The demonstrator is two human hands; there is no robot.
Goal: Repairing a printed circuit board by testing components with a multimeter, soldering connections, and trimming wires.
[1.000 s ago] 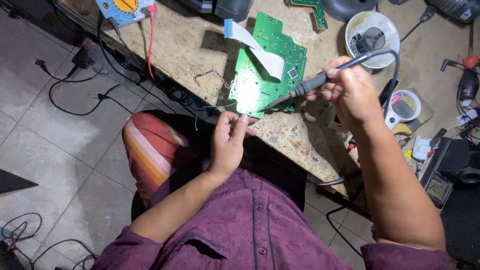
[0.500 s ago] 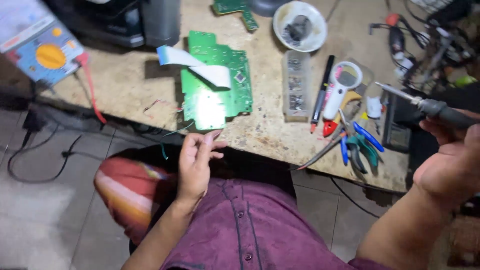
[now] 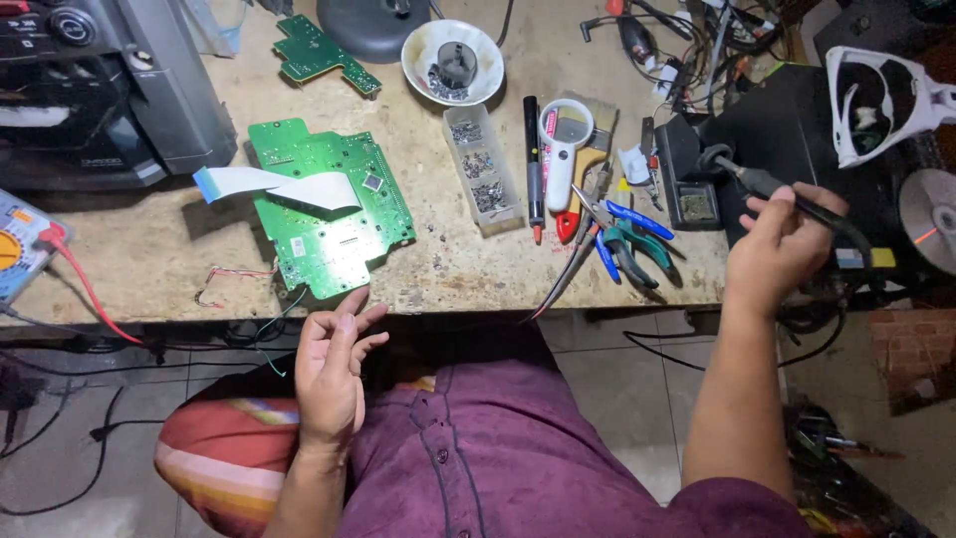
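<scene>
Right hand (image 3: pixel 779 242) grips soldering iron (image 3: pixel 767 186) at far right, tip by stand (image 3: pixel 694 204). Left hand (image 3: pixel 334 374) empty, fingers loosely spread, just near of green circuit board (image 3: pixel 329 204).

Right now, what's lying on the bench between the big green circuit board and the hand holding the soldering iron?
In the head view, between the big green circuit board and the right hand lie a clear compartment box, black pen, white magnifier and blue-handled pliers.

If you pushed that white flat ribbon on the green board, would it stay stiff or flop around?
Probably floppy: the white ribbon cable is thin and already folds over itself on the green circuit board. It looks light, so a push would likely slide or bend it. One end seems joined to the board, so it may not come free.
</scene>
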